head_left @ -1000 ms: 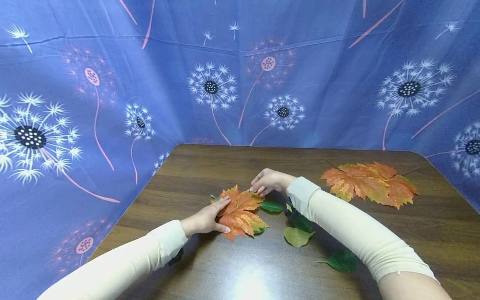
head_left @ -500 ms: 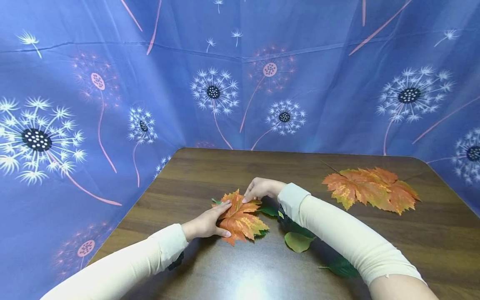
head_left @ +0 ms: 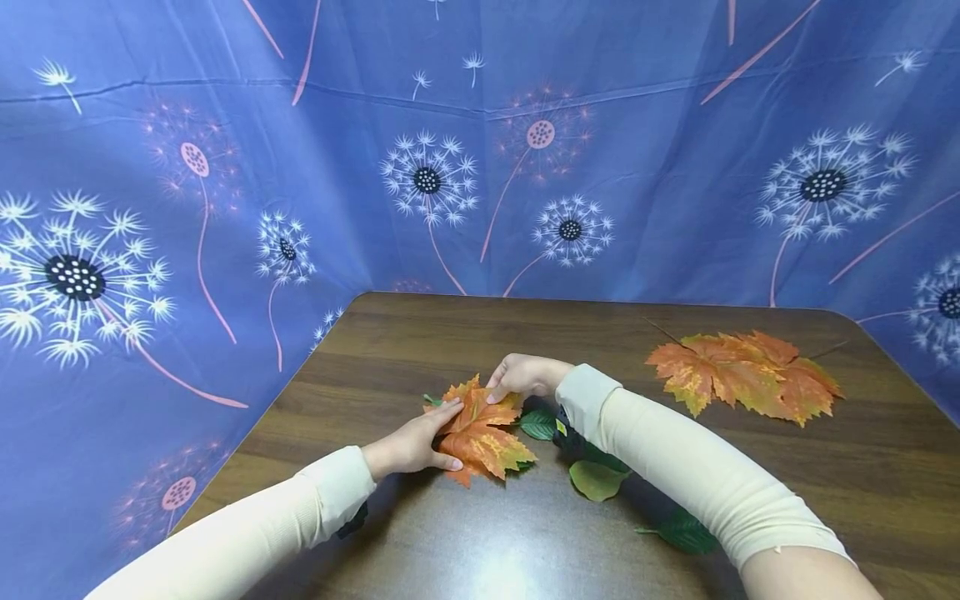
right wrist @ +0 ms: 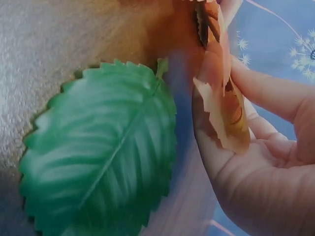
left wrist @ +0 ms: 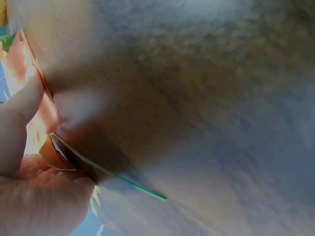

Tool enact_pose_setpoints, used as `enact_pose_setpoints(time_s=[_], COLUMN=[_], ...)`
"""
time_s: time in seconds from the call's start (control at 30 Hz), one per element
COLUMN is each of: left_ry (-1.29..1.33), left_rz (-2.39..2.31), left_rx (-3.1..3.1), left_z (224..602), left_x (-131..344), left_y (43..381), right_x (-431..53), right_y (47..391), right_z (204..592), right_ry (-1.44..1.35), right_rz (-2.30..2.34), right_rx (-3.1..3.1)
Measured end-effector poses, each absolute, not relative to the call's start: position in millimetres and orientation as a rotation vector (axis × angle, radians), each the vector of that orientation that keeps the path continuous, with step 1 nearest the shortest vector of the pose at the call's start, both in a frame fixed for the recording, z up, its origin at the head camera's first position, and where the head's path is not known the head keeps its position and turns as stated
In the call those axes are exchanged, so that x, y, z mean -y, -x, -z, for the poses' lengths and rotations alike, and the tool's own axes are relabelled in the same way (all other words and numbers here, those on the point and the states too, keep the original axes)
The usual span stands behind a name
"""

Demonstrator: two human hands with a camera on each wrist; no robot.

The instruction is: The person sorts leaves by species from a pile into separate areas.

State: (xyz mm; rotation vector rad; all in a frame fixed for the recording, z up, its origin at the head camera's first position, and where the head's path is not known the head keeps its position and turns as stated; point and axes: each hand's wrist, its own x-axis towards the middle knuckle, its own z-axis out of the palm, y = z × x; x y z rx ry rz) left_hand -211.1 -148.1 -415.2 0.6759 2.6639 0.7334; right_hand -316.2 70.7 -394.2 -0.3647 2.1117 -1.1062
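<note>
An orange maple leaf [head_left: 480,437] with yellow-green tips lies at the middle of the table, bits of green showing under its edges. My left hand [head_left: 412,440] rests on its left side, fingers extended and thumb [left wrist: 27,98] on the leaf. A thin green stem [left wrist: 142,189] sticks out near that hand in the left wrist view. At the far right edge of the leaf, my right hand [head_left: 525,377] pinches it between thumb and fingers; the right wrist view shows the orange edge [right wrist: 231,118] bent up there. Beside this hand lies a toothed green leaf [right wrist: 98,157].
Two overlapping orange maple leaves [head_left: 742,372] lie at the back right of the brown wooden table [head_left: 420,333]. A yellow-green leaf [head_left: 596,481] and a dark green leaf [head_left: 684,532] lie near my right forearm. A blue dandelion-print cloth [head_left: 645,167] hangs behind the table.
My right hand has moved slightly left and onto the maple leaf, now pinching its far right edge. My left hand has stayed on the leaf. The view has shifted a little.
</note>
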Motion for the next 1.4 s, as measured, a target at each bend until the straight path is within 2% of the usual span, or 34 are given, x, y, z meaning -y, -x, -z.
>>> enact_pose_setpoints(time_s=[0.63, 1.07, 1.4], left_ry=[-0.673, -0.556, -0.681], left_rz=[-0.912, -0.944, -0.925], left_rx=[-2.671, -2.692, -2.734], left_z=[416.1, 417.8, 418.2], left_x=[154.0, 154.0, 154.2], left_y=[208.3, 206.5, 210.9], right_x=[-87.9, -123.4, -161.3], right_y=[318.6, 329.5, 340.3], right_z=[392.1, 365.2, 345.9], right_ry=[0.373, 0.420, 0.380], right_rz=[1.302, 1.388, 1.417], right_rx=[-1.903, -1.843, -1.903])
